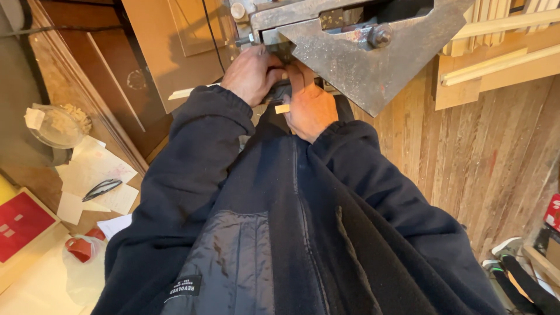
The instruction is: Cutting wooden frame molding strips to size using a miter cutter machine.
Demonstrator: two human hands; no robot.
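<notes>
Both my hands meet just under the edge of a grey metal machine table (373,64) at the top of the view. My left hand (252,73) is curled around a dark part (277,92) below the table's edge. My right hand (309,105) presses against the same dark part from the right, fingers pointing up. A small pale wooden piece (282,108) shows between the two hands. What the fingers grip underneath is hidden. My dark fleece sleeves and jacket fill the lower middle of the frame.
Wooden strips (496,55) lie at the top right over a plank floor (490,169). On the left are brown wooden panels (116,76), a clear dish (55,125), loose papers with dark glasses (102,188), a red book (20,224) and a plastic bag (81,262). Another person's shoes (504,251) are at the lower right.
</notes>
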